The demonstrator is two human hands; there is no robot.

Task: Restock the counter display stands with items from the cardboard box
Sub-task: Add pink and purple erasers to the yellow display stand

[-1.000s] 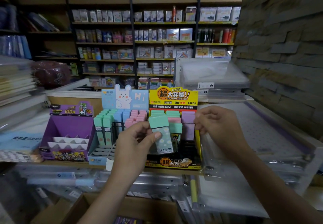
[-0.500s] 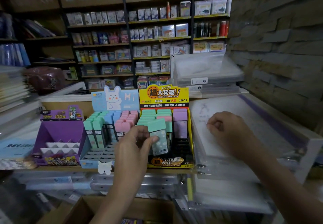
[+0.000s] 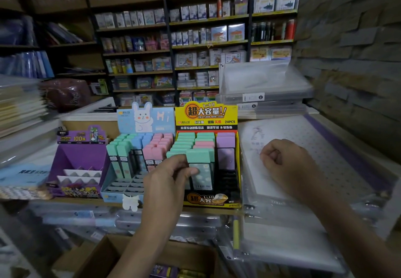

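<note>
Left hand (image 3: 171, 182) pinches a mint-green case (image 3: 205, 175), thumb on its front face. The case stands upright in the near row of the yellow display stand (image 3: 206, 116), in the middle column, with its barcode label facing near. Whether its foot is fully seated in the slot cannot be told, because the hand covers part of it.

Right hand (image 3: 288, 167) is curled into a loose fist, holds nothing, and rests on a stack of clear plastic folders (image 3: 338, 147) just right of the yellow stand.

Yellow stand contents:
- Left column: green cases.
- Middle column: green and pink cases.
- Right column: purple cases.

Just left of it is a blue display stand (image 3: 149, 117), with green, blue and pink cases in its far rows and open slots in its near rows. Left of that is a purple display stand (image 3: 80, 158).

Cardboard box (image 3: 104, 256) sits open below the near edge of the counter, under the left forearm.
</note>
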